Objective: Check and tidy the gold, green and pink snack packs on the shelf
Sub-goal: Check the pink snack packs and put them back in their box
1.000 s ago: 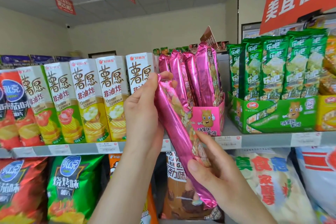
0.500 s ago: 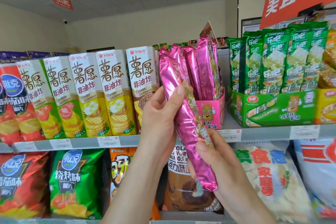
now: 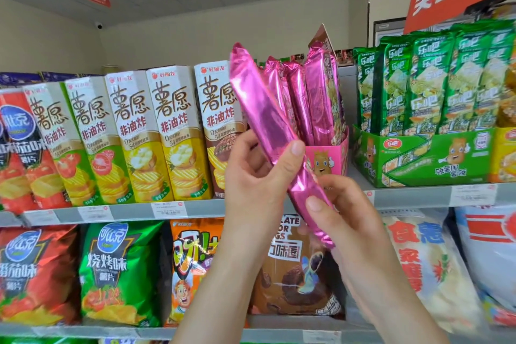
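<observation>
The right hand (image 3: 343,220) pinches the lower end of a pink pack (image 3: 262,109) and the left hand (image 3: 257,173) wraps its middle, thumb on the foil — both grips closed on it, tilted in front of the shelf (image 3: 413,195). Best to stand it upright, printed face forward, then slide it bottom-first into the pink display box (image 3: 329,159) beside the other pink packs (image 3: 315,98) — green packs (image 3: 435,84) stand further right

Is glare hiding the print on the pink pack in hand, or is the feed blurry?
Head view: glare streaks run along the held pink pack, and no print shows on this face; left hand and right hand look sharp; price tags are too soft to read.
</observation>
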Tool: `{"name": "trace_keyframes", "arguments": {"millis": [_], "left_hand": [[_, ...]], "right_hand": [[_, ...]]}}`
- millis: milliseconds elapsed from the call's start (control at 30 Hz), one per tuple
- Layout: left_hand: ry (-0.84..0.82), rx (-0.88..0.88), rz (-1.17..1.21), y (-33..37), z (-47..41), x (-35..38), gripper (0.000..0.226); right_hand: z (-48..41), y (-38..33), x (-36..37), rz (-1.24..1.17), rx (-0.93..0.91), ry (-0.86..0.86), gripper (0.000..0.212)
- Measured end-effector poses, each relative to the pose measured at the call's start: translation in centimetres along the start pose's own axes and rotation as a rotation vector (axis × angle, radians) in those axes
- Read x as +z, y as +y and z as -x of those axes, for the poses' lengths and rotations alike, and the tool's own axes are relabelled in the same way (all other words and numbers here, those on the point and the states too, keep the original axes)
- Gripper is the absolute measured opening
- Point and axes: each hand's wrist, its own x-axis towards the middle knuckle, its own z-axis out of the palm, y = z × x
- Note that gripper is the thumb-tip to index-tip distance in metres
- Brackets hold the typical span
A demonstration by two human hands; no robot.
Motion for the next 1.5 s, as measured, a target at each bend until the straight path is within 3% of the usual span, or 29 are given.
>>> {"name": "trace_keyframes", "arguments": {"millis": [100, 300, 500, 633, 800, 967, 1133, 1267, 1367, 1500], "left_hand": [[0.041, 0.052, -0.027, 0.3, -0.4, 0.2, 0.038], [-0.086, 0.004, 0.021, 0.0, 0.3, 0.7, 0.049], [-0.25, -0.106, 0.019, -0.6, 1.1, 0.6, 0.032], [-0.329, -0.119, 0.015, -0.8, 1.4, 0.1, 0.038], [-0.171, -0.039, -0.058, -0.8, 1.4, 0.3, 0.039], [-0.014, 0.046, -0.079, -0.8, 0.7, 0.6, 0.049], [-0.027, 0.034, -0.034, -1.1, 0.7, 0.5, 0.041], [-0.051, -0.16, 0.167, -1.4, 0.5, 0.2, 0.033], [-0.162, -0.274, 0.299, -1.5, 0.4, -0.8, 0.028], [-0.171, -0.255, 0.261, -1.6, 0.5, -1.2, 0.051]], "right_hand": [[0.0, 0.1, -0.2, 0.062, -0.082, 0.023, 0.044], [-0.2, 0.4, -0.4, 0.032, -0.117, 0.117, 0.045], [-0.4, 0.5, -0.8, -0.187, -0.002, 0.124, 0.051], [-0.4, 0.1, -1.0, -0.406, 0.076, 0.04, 0.052], [-0.5, 0.4, -1.0, -0.433, 0.069, 0.021, 0.049], [0.4, 1.3, -0.7, -0.149, -0.05, 0.109, 0.054], [0.8, 1.4, -0.4, -0.174, -0.075, 0.163, 0.043], [0.8, 1.2, -0.5, -0.251, -0.029, 0.186, 0.045], [0.7, 1.2, -0.8, -0.344, 0.002, 0.228, 0.023], [0.9, 1.1, -1.1, -0.398, 0.055, 0.237, 0.008]]}}
